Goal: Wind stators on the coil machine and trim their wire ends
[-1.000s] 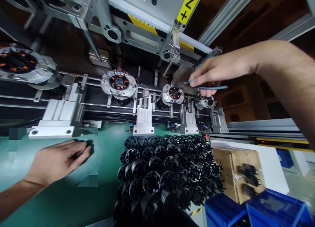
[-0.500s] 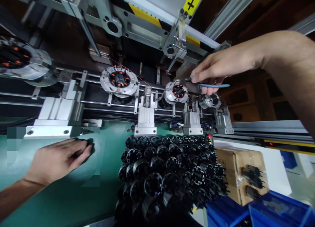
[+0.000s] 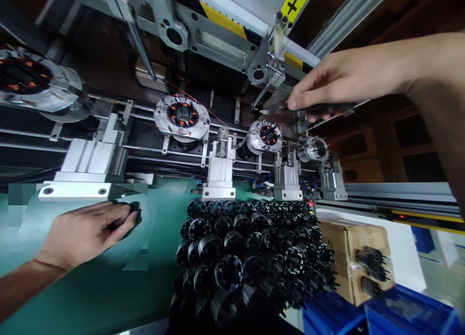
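Note:
My right hand point(image 3: 319, 93) is closed on a pair of pliers, whose pointed tip point(image 3: 268, 111) reaches left towards a thin rod of the machine. Just below that tip is a stator point(image 3: 269, 134) with copper windings, clamped in a round silver holder. A second wound stator point(image 3: 182, 114) sits in its holder further left, with a thin copper wire point(image 3: 196, 101) stretched past it. My left hand point(image 3: 87, 231) rests on the green worktop point(image 3: 160, 257) with its fingers curled; whatever may be inside is hidden.
A large stator holder point(image 3: 69, 95) stands at far left, an empty holder point(image 3: 313, 149) at right. Several rows of black stator cores point(image 3: 228, 272) cover the worktop's middle. Beyond them are a cardboard box point(image 3: 341, 257) and blue bins point(image 3: 410, 311). Machine frame parts point(image 3: 221, 47) hang above.
My right hand has turned the pliers and raised them slightly, away from the right-hand stator. My left hand stays at its place. The whole view has shifted a little.

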{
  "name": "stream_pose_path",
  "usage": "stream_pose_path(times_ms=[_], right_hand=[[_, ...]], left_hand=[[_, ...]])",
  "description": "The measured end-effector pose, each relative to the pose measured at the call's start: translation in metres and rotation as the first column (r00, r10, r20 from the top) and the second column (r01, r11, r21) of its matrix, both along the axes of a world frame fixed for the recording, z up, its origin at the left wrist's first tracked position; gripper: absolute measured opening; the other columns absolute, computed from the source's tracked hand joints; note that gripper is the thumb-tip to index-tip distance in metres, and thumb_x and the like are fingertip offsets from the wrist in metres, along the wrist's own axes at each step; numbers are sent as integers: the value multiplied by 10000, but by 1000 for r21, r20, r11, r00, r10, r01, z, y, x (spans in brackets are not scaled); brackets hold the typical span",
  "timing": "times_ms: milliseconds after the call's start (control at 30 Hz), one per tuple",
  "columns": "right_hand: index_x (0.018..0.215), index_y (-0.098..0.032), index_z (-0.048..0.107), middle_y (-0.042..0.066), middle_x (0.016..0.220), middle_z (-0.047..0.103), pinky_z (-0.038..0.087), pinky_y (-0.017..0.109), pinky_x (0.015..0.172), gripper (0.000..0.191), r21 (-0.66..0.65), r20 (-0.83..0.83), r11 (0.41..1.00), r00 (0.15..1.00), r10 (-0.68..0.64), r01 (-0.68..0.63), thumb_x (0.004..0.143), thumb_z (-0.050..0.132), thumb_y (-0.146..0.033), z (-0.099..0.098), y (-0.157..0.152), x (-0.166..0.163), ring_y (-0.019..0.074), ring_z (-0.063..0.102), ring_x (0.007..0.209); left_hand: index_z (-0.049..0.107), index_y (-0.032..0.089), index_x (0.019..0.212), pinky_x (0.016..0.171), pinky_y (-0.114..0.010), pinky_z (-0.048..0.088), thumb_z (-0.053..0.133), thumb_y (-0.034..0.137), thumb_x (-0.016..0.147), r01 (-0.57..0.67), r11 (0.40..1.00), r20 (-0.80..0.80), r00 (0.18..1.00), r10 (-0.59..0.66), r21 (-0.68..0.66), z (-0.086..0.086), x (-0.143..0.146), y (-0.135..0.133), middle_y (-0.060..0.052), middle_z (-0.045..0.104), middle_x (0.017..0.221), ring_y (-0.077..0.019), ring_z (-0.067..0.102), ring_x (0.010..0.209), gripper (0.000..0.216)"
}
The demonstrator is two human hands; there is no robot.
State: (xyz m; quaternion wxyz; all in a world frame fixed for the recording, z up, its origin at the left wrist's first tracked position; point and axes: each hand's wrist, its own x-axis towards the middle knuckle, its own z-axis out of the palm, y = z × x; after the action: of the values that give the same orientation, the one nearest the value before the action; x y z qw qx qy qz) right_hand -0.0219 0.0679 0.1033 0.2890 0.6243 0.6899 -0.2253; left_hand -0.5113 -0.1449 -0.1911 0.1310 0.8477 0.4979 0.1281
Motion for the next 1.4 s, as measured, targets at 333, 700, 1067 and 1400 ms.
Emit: stream_pose_path(times_ms=[333, 700, 1067, 1400], right_hand=[[1172, -379, 972, -40, 1067, 913, 600, 483, 1058, 350, -4, 137, 987, 977, 162, -163, 1099, 784, -665, -2, -4, -16, 246, 831, 1003], [1118, -383, 972, -50, 958, 894, 563, 439, 977, 233, 48, 186, 971, 957, 223, -236, 1087, 853, -581, -6, -10, -29, 228, 799, 901], [1025, -269, 839, -47, 872, 873, 635, 351, 761, 437, -16, -35, 995, 995, 96, -97, 1232, 561, -536, 13, -17, -148, 177, 826, 722], [977, -195, 849, 58, 938, 904, 687, 441, 922, 556, -121, 100, 993, 995, 3, 10, 1252, 495, -524, -7, 16, -182, 262, 872, 863]], left_hand=[[732, 239, 710, 581, -337, 467, 449, 423, 1257, 186, 944, -71, 982, -173, 273, 2, 0, 4, -26, 762, 715, -196, 741, 620, 643], [661, 252, 685, 584, -336, 418, 469, 425, 1241, 183, 953, -79, 983, -168, 243, 1, 0, 3, 1, 704, 673, -192, 716, 635, 613], [692, 233, 708, 624, -356, 366, 570, 361, 1197, 153, 959, -14, 988, -154, 239, 1, 0, 1, -8, 703, 676, -187, 677, 645, 521], [689, 240, 813, 647, -374, 444, 508, 355, 1221, 159, 962, 63, 982, -177, 223, -12, -5, 0, 0, 747, 718, -192, 753, 709, 460]])
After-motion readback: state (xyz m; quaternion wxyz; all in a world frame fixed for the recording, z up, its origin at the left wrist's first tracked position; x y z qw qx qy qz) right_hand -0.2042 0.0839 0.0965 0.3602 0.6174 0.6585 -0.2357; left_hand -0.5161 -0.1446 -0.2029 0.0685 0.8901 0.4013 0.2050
